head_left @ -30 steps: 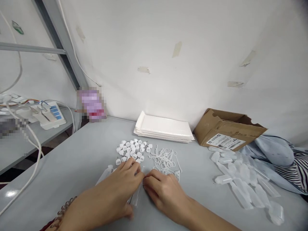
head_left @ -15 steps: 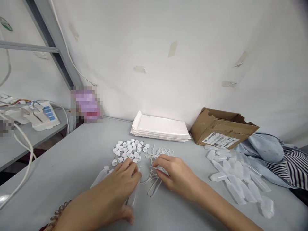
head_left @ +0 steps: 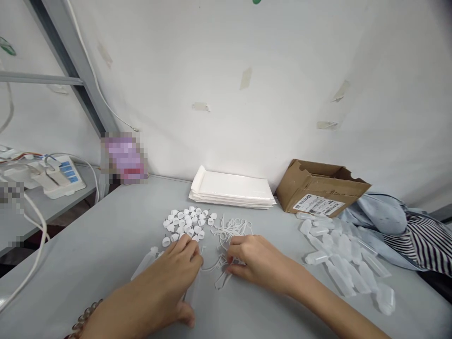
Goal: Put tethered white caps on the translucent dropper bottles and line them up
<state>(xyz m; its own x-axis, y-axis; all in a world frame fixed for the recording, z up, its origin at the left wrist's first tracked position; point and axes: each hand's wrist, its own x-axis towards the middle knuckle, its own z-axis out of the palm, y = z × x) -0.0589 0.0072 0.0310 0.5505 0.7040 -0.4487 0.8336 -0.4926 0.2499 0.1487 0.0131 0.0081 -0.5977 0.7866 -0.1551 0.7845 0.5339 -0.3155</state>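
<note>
one cardboard box (head_left: 300,186), one left hand (head_left: 171,273), one right hand (head_left: 252,256)
about two dozen or more white caps (head_left: 188,220), overlapping too much for an exact number; well over a dozen clear bottles (head_left: 341,245) in the heap at right, with at least one more by the left hand; several white ties (head_left: 235,229), too tangled to number; one stack of at least three envelopes (head_left: 233,186); one bracelet (head_left: 86,314); at least four tape scraps (head_left: 246,78).
</note>
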